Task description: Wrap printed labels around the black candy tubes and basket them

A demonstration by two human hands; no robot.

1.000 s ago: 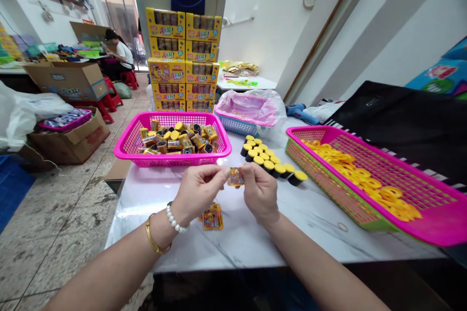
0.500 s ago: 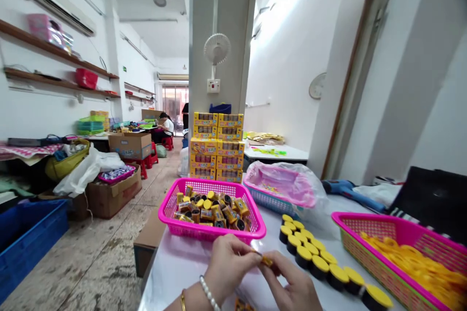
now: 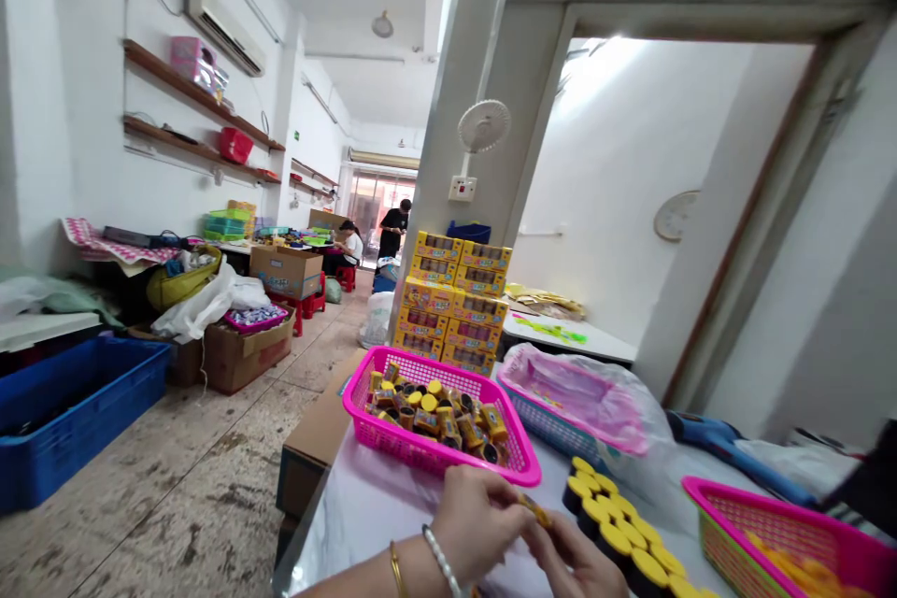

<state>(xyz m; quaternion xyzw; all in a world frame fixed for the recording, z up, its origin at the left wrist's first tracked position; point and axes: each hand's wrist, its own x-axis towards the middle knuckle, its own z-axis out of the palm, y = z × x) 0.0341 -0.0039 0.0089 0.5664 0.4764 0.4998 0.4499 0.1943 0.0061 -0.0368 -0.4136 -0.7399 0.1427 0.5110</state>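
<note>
Over the marble table (image 3: pixel 350 533), a tiny yellow packet (image 3: pixel 534 511) is being pinched tight between the fingers of the left hand (image 3: pixel 476 523) and right hand (image 3: pixel 571 565), right by a pink basket (image 3: pixel 431 453) being used for small yellow boxes (image 3: pixel 494 422); yellow-lidded pots (image 3: pixel 609 537) are being kept in rows alongside, labels too small to read.

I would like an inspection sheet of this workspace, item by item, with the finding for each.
Surface: white marble-pattern table.
Job's things: small yellow packet; pink basket of small labelled tubs; row of black tubs with yellow lids; pink-and-green basket of yellow rings.
Clutter: blue power tool; plastic-lined blue basket.
Hands: left hand and right hand both pinch the packet.
Cables: nothing seen.
Surroundings: stacked yellow boxes, cardboard cartons, seated co-worker.
</note>
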